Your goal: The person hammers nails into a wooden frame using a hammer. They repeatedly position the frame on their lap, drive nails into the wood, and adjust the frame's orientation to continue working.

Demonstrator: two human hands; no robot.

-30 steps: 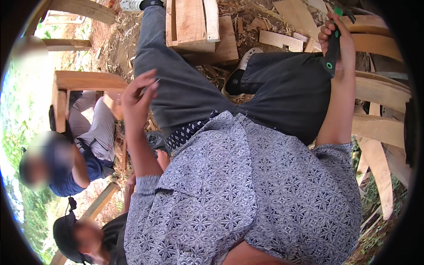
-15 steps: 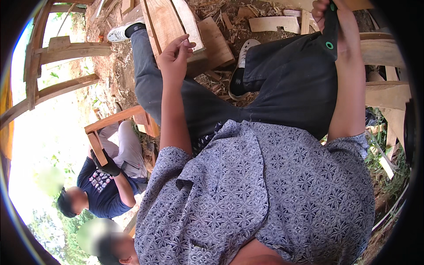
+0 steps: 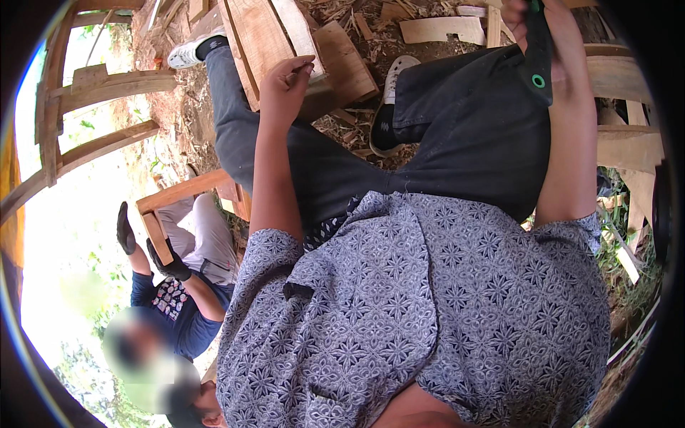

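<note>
My left hand (image 3: pixel 284 85) is over the near end of a pale wooden plank (image 3: pixel 260 39). Its fingers are bent, with the tips pressed together; anything small between them is too small to make out. At the upper right, my right hand (image 3: pixel 515 23) is closed round a black tool handle (image 3: pixel 540 53) with a green-rimmed hole at its end. The tool's far part is cut off by the top of the picture, so its kind does not show. Beside the plank, between my feet, stands a brown wooden block (image 3: pixel 346 60).
At the left a co-worker in a dark shirt (image 3: pixel 193 328) and gloves handles an angled wooden piece (image 3: pixel 182 191). Another person's dark cap (image 3: pixel 184 396) shows below. Curved wooden frames (image 3: pixel 118 89) stand upper left, more boards (image 3: pixel 621 78) at the right. Offcuts (image 3: pixel 442 31) and shavings litter the ground.
My left hand has turned slightly, staying near the plank. My right hand and the tool handle have shifted a little. The co-worker's other gloved hand has come up beside the angled wood.
</note>
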